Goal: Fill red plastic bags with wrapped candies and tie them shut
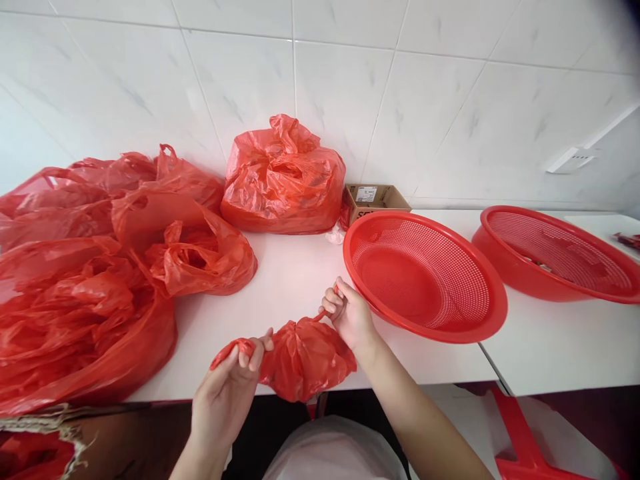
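Note:
A small red plastic bag [307,360] rests at the table's front edge, its top gathered in the middle. My left hand [227,383] is closed around one twisted end of it, at the bag's left. On the other side, my right hand [350,317] pinches the opposite twisted end, just left of a red colander. The two ends are pulled apart, and the bag's body bulges between my hands. What is inside the bag is hidden by the plastic.
A red colander [400,280] stands right of my hands, and a second colander [550,253] beyond it holds small items. Large red plastic bags [90,300] crowd the left; a full red bag [283,177] and a cardboard box [377,199] sit by the wall. A red stool [525,433] is below.

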### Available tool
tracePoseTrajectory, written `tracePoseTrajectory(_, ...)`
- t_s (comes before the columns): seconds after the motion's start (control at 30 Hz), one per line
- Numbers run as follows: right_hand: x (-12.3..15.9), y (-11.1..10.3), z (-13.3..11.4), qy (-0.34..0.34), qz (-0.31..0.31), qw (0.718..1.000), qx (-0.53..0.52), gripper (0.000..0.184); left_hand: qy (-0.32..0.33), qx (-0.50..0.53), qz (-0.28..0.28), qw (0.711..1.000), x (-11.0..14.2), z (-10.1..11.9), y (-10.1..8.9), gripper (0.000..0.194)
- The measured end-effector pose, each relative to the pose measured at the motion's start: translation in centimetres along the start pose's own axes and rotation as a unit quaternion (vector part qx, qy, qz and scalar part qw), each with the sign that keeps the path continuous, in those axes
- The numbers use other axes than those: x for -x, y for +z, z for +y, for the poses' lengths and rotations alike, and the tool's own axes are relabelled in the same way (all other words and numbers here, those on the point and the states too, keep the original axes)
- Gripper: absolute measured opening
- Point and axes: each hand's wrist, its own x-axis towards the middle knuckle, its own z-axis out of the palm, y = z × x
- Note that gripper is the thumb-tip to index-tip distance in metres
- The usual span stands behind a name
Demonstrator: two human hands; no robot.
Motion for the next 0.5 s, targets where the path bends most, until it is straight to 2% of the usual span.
tracePoseTrajectory(0.1, -0.9, -0.5, 0.2, -0.013, 0.015, 0.998, 0.052, 0.042, 0.016, 0.003, 0.026, 1.000, -0.1, 0.3, -0.6, 0.027)
tracePoseTrajectory(0.17, -0.7, 0.1, -0.2, -0.041, -0.019, 0.989, 0.144, 0.043, 0.041, -0.025, 0.032, 0.998, -0.7, 0.8, -0.3, 0.023)
tracePoseTrajectory(0.2, -0.4, 0.7, -0.6, -0.059, -0.051, 0.975, 0.208, 0.042, 0.049, -0.054, 0.032, 0.997, -1.1, 1.0, 0.0, 0.020)
tracePoseTrajectory(0.23, 0.0, 1.6, -1.0, -0.081, -0.092, 0.952, 0.281, 0.039, 0.048, -0.092, 0.032, 0.994, -1.6, 1.2, 0.6, 0.018)
tracePoseTrajectory(0.27, 0.5, 2.6, -1.5, -0.108, -0.139, 0.917, 0.359, 0.036, 0.038, -0.136, 0.029, 0.990, -2.0, 1.4, 1.2, 0.020)
tracePoseTrajectory(0.33, 1.2, 4.8, -2.3, -0.178, -0.220, 0.813, 0.509, 0.027, 0.007, -0.220, 0.007, 0.975, -2.8, 1.5, 2.7, 0.030)
tracePoseTrajectory(0.4, 1.5, 6.5, -2.8, -0.239, -0.262, 0.705, 0.615, 0.022, -0.016, -0.278, -0.030, 0.960, -3.4, 1.2, 3.9, 0.033)
tracePoseTrajectory(0.43, 1.4, 6.9, -2.8, -0.255, -0.272, 0.669, 0.642, 0.022, -0.020, -0.294, -0.045, 0.954, -3.6, 1.0, 4.4, 0.033)
tracePoseTrajectory(0.47, 1.3, 7.1, -2.8, -0.264, -0.274, 0.655, 0.653, 0.020, -0.022, -0.302, -0.049, 0.952, -3.8, 0.8, 4.6, 0.033)
tracePoseTrajectory(0.5, 1.2, 6.9, -2.7, -0.273, -0.263, 0.661, 0.647, 0.016, -0.021, -0.303, -0.043, 0.952, -4.0, 0.7, 4.6, 0.034)
